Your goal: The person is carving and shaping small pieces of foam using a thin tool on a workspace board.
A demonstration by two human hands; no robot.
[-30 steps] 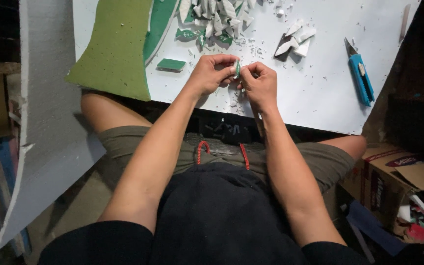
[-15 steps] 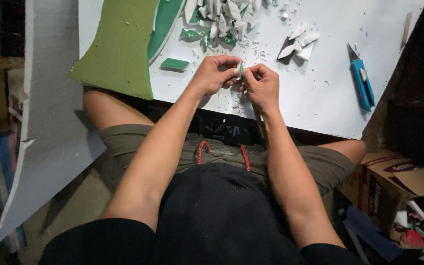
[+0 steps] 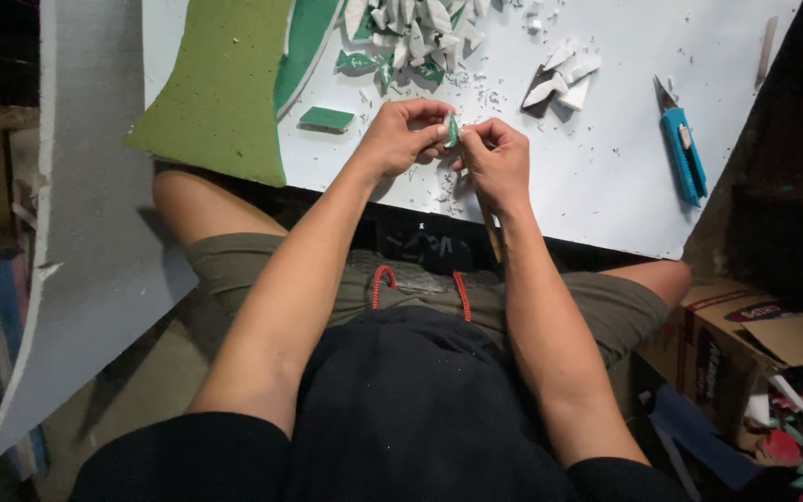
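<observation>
Both my hands meet over the near edge of a white board (image 3: 606,177) that lies across my lap. My left hand (image 3: 401,138) and my right hand (image 3: 494,158) pinch one small green and white foam piece (image 3: 452,130) between their fingertips. A thin wooden handle (image 3: 492,237) sticks down out of my right fist; its tip is hidden. A pile of cut white and green foam pieces (image 3: 411,33) lies just beyond my hands.
A green foam sheet (image 3: 225,84) covers the board's left end, with a small green rectangle (image 3: 326,118) beside it. A blue utility knife (image 3: 682,149) and a few white pieces (image 3: 564,74) lie to the right. A cardboard box (image 3: 755,344) stands at lower right, a grey panel (image 3: 76,232) at left.
My hands have stayed together on the small piece, with only slight finger movement. The view has shifted a little.
</observation>
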